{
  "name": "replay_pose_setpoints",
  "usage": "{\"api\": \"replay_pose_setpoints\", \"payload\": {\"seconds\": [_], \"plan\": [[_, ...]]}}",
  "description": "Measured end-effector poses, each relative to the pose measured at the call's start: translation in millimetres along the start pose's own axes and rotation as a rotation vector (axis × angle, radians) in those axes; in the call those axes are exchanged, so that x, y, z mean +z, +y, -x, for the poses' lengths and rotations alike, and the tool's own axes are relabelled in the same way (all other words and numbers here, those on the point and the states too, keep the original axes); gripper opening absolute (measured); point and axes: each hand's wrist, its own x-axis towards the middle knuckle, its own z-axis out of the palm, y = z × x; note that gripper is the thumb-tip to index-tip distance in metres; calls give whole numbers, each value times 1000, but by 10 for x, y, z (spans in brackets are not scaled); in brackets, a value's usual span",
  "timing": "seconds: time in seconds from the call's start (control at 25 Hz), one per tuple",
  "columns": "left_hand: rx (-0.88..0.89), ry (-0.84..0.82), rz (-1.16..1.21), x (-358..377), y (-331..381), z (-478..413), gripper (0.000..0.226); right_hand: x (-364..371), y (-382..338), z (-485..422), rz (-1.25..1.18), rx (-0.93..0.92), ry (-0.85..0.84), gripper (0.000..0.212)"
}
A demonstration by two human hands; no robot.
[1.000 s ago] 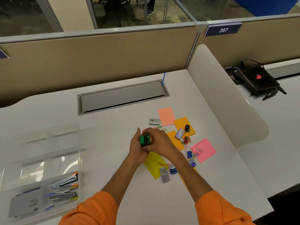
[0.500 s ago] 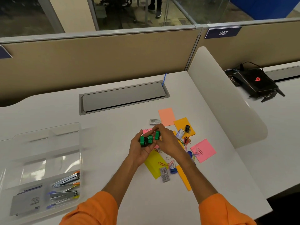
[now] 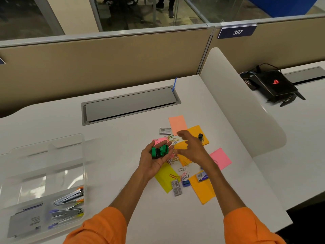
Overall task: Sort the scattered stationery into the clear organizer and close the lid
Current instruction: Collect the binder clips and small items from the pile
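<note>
Bright orange sleeves [image 3: 98,226] end above bare forearms [image 3: 131,188]

White desk [image 3: 114,173], matte, evenly lit. Grey cable flap [image 3: 130,103] recessed toward the back, closed; blue strip [image 3: 174,84] sticks up at its right end. Tan fabric partition [image 3: 105,64] behind, grey top rail [image 3: 105,35]. White rounded divider [image 3: 237,106] on the right edge. Neighbouring desk [image 3: 302,131] past it: black device with a glowing red logo [image 3: 274,84], cables at its back, second grey flap [image 3: 306,74]. Navy plate "387" [image 3: 237,32] on the right partition's rail. Beyond: glass wall [image 3: 193,9], patterned floor, blue panel [image 3: 290,4] top right.
</note>
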Motion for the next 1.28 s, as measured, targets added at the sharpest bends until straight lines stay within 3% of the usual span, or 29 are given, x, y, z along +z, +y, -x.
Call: {"api": "replay_pose_setpoints", "payload": {"seconds": [0.16, 0.24, 0.72, 1.08, 1.28], "plan": [[-8, -27, -3, -4, -47, -53, 53, -361, 502, -48, 13, 173, 281, 49], [-7, -27, -24, -5, -77, -90, 54, -464, 744, -61, 58, 237, 337, 46], [-9, -12, -85, -7, -64, -163, 55, -441, 1005, -392, 218, 191, 177, 36], [-17, -18, -112, 63, -126, -133, 57, -565, 717, -96, 85, 85, 321, 39], [-44, -31, -81, 174, -198, -54, 62, -285, 124, 174, -42, -90, 130, 45]]}}
